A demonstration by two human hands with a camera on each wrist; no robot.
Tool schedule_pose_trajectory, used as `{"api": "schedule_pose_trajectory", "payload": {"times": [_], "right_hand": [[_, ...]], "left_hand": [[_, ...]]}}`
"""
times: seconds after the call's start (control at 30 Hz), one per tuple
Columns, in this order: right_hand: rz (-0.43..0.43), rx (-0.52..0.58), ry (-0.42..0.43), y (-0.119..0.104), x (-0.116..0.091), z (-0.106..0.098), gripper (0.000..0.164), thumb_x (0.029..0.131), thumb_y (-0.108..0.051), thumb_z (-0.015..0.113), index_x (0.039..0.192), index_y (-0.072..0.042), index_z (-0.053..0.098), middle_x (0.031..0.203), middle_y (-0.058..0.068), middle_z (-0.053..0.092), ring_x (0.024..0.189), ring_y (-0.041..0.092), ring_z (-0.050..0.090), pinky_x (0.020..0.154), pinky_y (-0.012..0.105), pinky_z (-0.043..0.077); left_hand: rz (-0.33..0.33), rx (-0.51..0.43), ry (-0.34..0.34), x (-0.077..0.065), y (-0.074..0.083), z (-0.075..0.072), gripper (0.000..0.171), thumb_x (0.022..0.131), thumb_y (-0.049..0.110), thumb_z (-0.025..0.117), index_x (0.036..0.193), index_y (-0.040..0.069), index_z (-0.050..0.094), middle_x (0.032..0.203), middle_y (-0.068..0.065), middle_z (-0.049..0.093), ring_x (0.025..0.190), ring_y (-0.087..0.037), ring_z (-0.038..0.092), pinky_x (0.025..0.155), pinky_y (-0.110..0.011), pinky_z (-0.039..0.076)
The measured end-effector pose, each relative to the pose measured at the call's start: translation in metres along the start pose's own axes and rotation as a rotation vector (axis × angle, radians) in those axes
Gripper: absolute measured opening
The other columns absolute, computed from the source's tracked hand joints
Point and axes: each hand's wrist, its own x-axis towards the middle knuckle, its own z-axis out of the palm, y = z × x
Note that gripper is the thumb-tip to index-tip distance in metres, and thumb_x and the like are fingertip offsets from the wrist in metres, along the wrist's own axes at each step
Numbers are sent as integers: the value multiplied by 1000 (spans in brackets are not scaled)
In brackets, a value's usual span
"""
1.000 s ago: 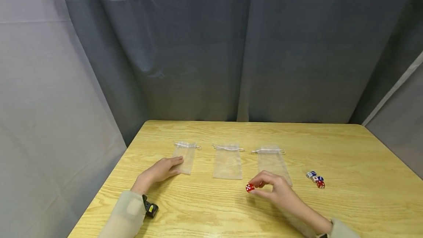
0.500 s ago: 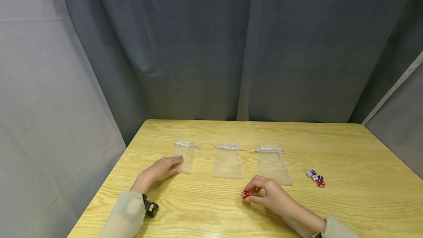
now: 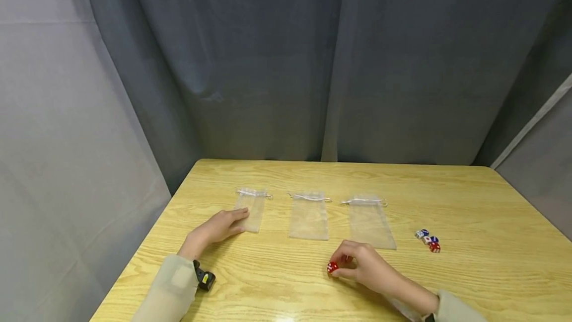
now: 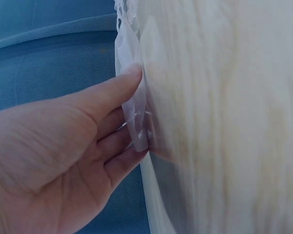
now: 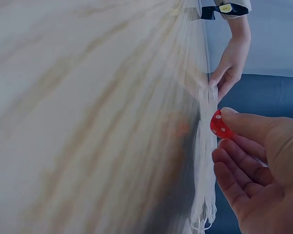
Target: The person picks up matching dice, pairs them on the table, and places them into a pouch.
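Note:
Three sheer white drawstring pouches lie side by side on the wooden table. My left hand (image 3: 222, 226) rests on the left pouch (image 3: 255, 211), its fingers lying over the lower part; the left wrist view shows thumb and fingertips touching the thin mesh (image 4: 132, 92). Between thumb and fingers, my right hand (image 3: 364, 266) pinches a red die (image 3: 332, 267) with white dots, low over the table in front of the middle pouch (image 3: 309, 217) and the right pouch (image 3: 370, 222). Whether the die touches the tabletop I cannot tell. Its dotted face (image 5: 219, 126) shows in the right wrist view.
Right of the pouches sits a small cluster of dice: white dice (image 3: 427, 240), blue dice (image 3: 434, 239) and a red die (image 3: 434, 247). The table's far edge (image 3: 402, 164) runs along a grey curtain (image 3: 250, 63), with a lighter cloth (image 3: 76, 138) on the left.
My right hand has moved slightly left and toward me, lowering the red die nearer the table. My left hand stays on the left pouch.

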Motion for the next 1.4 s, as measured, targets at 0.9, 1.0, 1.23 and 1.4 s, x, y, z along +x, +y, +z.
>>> {"api": "schedule_pose_trajectory", "payload": {"times": [0.9, 1.0, 1.23, 1.4], "right_hand": [[11, 11, -98, 1, 2, 4, 16, 82, -18, 79, 92, -10, 69, 83, -3, 65, 72, -2, 55, 59, 17, 52], [7, 9, -94, 1, 1, 4, 17, 81, -18, 79, 93, -10, 69, 83, -3, 65, 73, -2, 55, 60, 17, 52], [17, -4, -55, -1, -1, 4, 19, 81, -19, 79, 95, -11, 69, 86, -4, 65, 75, -1, 56, 64, 17, 53], [43, 13, -17, 1, -2, 4, 19, 84, -21, 77, 97, -10, 69, 89, -2, 67, 78, 2, 59, 67, 19, 54]], "left_hand": [[9, 22, 10, 0, 0, -2, 46, 100, 17, 56, 139, -6, 50, 146, -24, 48, 134, -42, 47, 109, -52, 42], [14, 16, 10, 0, 1, -2, 46, 100, 17, 56, 139, -6, 50, 146, -25, 48, 134, -42, 47, 109, -52, 42], [2, 9, 2, 0, 0, -1, 46, 100, 16, 56, 140, -6, 49, 147, -24, 47, 135, -42, 46, 110, -52, 41], [-4, 9, 0, -1, -1, -1, 46, 100, 16, 56, 140, -5, 49, 148, -24, 46, 135, -43, 45, 110, -53, 41]]}}
